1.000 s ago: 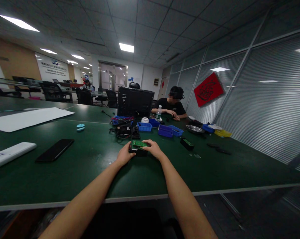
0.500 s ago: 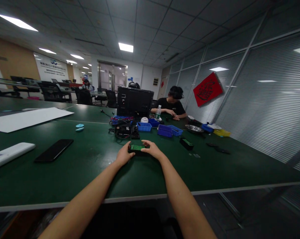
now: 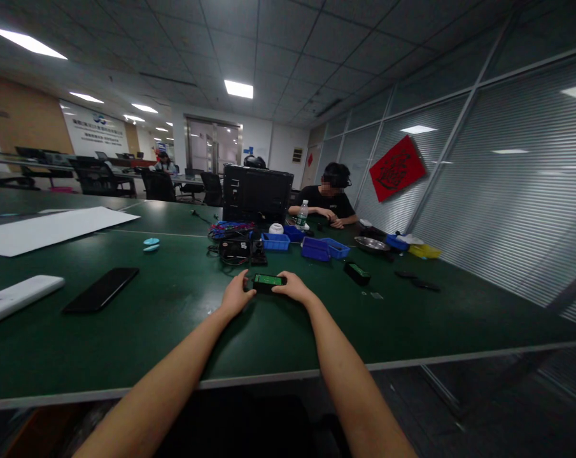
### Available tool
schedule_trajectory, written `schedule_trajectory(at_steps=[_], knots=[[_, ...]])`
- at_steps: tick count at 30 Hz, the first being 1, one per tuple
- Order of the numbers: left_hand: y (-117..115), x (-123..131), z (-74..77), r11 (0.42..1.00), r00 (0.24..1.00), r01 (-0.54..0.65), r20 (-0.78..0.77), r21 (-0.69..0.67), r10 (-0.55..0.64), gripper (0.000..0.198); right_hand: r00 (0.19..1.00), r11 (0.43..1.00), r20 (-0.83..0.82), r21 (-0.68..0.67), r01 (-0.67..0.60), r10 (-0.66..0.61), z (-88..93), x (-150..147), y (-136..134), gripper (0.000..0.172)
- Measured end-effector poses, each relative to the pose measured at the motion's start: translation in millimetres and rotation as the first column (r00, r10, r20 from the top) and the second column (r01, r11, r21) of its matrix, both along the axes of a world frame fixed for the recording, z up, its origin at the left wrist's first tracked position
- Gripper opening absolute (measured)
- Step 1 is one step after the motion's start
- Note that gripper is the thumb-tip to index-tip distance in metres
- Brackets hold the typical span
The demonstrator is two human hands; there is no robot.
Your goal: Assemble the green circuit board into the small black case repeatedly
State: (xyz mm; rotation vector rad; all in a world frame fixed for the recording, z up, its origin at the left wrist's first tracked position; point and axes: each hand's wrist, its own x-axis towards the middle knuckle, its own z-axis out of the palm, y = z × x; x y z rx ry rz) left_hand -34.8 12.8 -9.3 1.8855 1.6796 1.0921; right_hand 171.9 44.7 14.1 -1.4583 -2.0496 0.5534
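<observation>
A small black box with a green circuit board on its top [image 3: 268, 280] stands on the green table between my hands. My right hand [image 3: 296, 290] grips its right end, thumb in front and fingers behind. At the other end, my left hand [image 3: 235, 296] is open, with thumb and fingers apart; the thumb tip is close to the box's corner, and I cannot tell whether it touches. A second black box with a green top [image 3: 357, 273] lies farther right on the table.
Behind the box are a black adapter with cables [image 3: 235, 249], a baseball [image 3: 276, 229] and blue trays [image 3: 275, 242]. A black monitor [image 3: 256, 194] stands beyond. To the left lie a black phone-like slab [image 3: 101, 290] and a white bar [image 3: 18, 299]. A person [image 3: 333, 197] sits across the table.
My left hand has let go of the box's left end and moved slightly left, its fingers opening. My right hand stays on the right end. The view has shifted a little.
</observation>
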Motion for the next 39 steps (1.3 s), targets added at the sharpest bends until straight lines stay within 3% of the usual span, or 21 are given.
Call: schedule_trajectory(at_steps=[2, 5, 10, 15, 27, 34, 39], knots=[[0.8, -0.5, -1.5, 1.000, 1.000, 0.000, 0.017, -0.015, 0.000, 0.068, 0.985, 0.986, 0.031, -0.005, 0.169, -0.168, -0.6, 10.4, 5.0, 0.048], [0.8, -1.1, -2.0, 1.000, 1.000, 0.008, 0.022, -0.024, -0.008, 0.067, 0.904, 0.906, 0.070, 0.012, 0.422, -0.422, -0.5, 29.6, 10.5, 0.052], [0.3, -1.1, -1.5, 1.000, 1.000, 0.008, 0.018, -0.018, -0.008, 0.064, 0.820, 0.820, 0.051, -0.023, 0.572, -0.570, -1.4, 50.3, 16.1, 0.048], [1.8, -1.2, -3.6, 1.000, 1.000, 0.013, 0.005, 0.015, -0.014, 0.063, 0.820, 0.823, 0.112, -0.026, 0.568, -0.562, -2.5, 43.9, 17.3, 0.038], [0.2, -0.8, -0.8, 1.000, 1.000, 0.016, -0.017, -0.008, -0.017, 0.062, 0.909, 0.906, 0.035, 0.108, 0.410, -0.416, -0.7, 12.5, 8.0, 0.022], [3.6, -0.6, -5.8, 1.000, 0.999, 0.010, -0.034, 0.011, -0.010, 0.061, 0.941, 0.950, 0.139, 0.093, 0.297, -0.308, -0.3, -9.1, -3.7, 0.034], [3.0, -1.2, -6.3, 0.999, 0.999, 0.017, -0.040, 0.033, -0.016, 0.060, 0.933, 0.951, 0.185, 0.058, 0.304, -0.309, -1.2, -9.2, -4.8, 0.050]])
